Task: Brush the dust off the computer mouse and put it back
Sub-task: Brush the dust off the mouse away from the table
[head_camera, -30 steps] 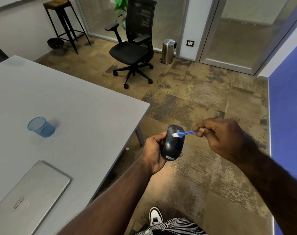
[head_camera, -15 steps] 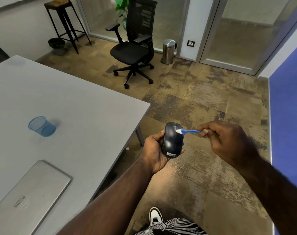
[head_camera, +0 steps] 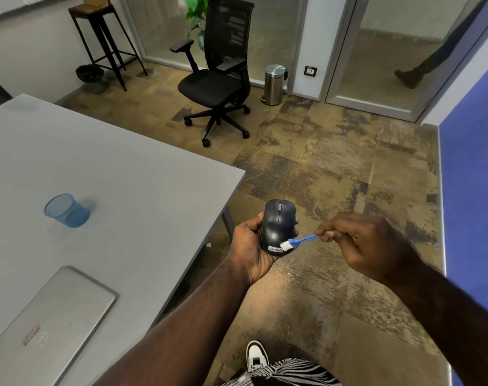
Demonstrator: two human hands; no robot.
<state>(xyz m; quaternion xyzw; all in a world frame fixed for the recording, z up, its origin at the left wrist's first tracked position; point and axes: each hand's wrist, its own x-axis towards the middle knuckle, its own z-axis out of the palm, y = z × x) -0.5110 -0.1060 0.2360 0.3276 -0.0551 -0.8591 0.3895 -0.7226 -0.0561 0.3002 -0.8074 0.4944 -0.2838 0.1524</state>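
Note:
A dark computer mouse (head_camera: 277, 224) with a small label at its near end lies cradled in my left hand (head_camera: 249, 246), held out over the floor just right of the table corner. My left fingers and thumb curl round its sides. My right hand (head_camera: 362, 243) pinches the handle of a small blue brush (head_camera: 300, 240). Its white bristles touch the near right end of the mouse, beside the label.
A grey table (head_camera: 112, 176) fills the left, bearing a blue mesh cup (head_camera: 66, 210) and a closed silver laptop (head_camera: 50, 324). A black office chair (head_camera: 217, 76), a steel bin (head_camera: 275, 83) and a tall stool (head_camera: 100, 34) stand behind. A blue partition (head_camera: 471, 176) bounds the right.
The brush head has moved from the far end of the mouse down to its near end. My right hand dropped lower with it. The mouse now shows its top more fully.

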